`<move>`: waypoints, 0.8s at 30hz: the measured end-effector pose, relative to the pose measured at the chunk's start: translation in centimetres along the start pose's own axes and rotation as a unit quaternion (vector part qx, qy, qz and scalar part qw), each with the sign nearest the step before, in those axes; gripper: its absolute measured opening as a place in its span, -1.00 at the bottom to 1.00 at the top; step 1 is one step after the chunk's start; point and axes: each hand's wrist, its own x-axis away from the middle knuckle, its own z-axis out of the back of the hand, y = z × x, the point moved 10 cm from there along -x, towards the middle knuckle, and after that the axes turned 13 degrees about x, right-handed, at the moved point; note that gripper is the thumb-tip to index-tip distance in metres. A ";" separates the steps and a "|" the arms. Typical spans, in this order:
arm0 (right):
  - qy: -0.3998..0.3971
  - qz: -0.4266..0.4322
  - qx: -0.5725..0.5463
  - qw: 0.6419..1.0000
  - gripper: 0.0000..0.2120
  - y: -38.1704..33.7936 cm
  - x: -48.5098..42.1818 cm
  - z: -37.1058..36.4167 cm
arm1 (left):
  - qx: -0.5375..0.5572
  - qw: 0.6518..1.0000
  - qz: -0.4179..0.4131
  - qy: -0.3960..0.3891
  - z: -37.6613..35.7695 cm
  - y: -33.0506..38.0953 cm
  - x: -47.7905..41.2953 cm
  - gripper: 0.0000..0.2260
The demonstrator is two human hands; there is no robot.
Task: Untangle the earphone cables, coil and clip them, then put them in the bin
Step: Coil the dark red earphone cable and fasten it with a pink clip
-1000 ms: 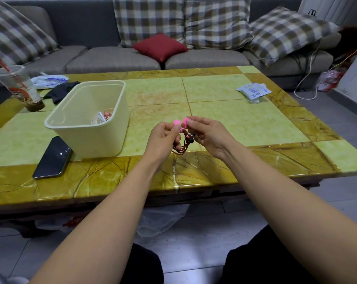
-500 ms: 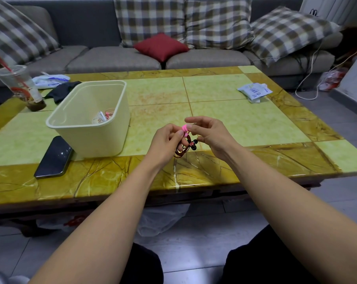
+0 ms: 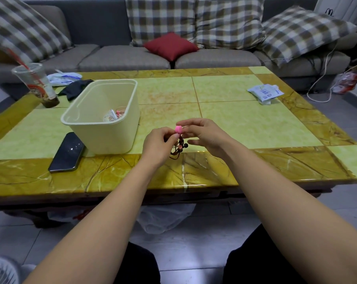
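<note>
We hold a coiled cable [image 3: 178,149] just above the near part of the table [image 3: 235,167].

Our left hand [image 3: 159,144] pinches the dark cable with curled fingers. Our right hand [image 3: 206,133] pinches the pink clip [image 3: 178,129] on top of it with thumb and first finger. A phone [image 3: 67,153] lies to the left, beside the cream bin [image 3: 112,140]. In the bin lie more earphones [image 3: 114,115], white and pink. Farther back stands a plastic cup [image 3: 37,83] with a little brown drink at the bottom.

We wore black trousers [image 3: 255,263], seen over both thighs at the bottom edge. Our forearms [image 3: 103,218] were bare right down to the left hand [image 3: 157,143] and right hand [image 3: 206,134].
</note>
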 end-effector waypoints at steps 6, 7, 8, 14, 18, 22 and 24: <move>-0.059 0.004 -0.065 0.996 -0.58 -3.2 -1.1 -4.5 | 0.035 0.997 0.022 0.072 5.2 0.7 0.0 -0.95; -0.060 0.012 -0.072 0.996 -0.59 -3.8 -1.3 -5.3 | 0.052 0.996 0.022 0.073 5.8 1.2 0.0 -0.94; -0.057 0.017 -0.086 0.995 -0.60 -4.4 -1.6 -6.0 | 0.069 0.995 0.018 0.076 6.4 1.7 -0.1 -0.92; -0.036 -0.005 -0.106 0.994 -0.63 -6.5 -4.2 -9.0 | 0.087 0.978 -0.053 0.180 13.2 5.8 -3.0 -0.95; -0.029 -0.001 -0.061 0.998 -0.65 -7.4 -5.1 -10.3 | 0.083 0.976 0.003 0.203 15.9 3.4 -5.4 -0.88; -0.017 -0.004 -0.059 0.998 -0.68 -7.4 -5.5 -10.7 | -0.021 0.984 0.099 0.147 15.2 -0.2 -6.5 -0.78; -0.016 -0.005 -0.060 0.998 -0.69 -7.3 -5.8 -10.7 | -0.099 0.981 0.116 0.119 14.7 -0.6 -6.8 -0.74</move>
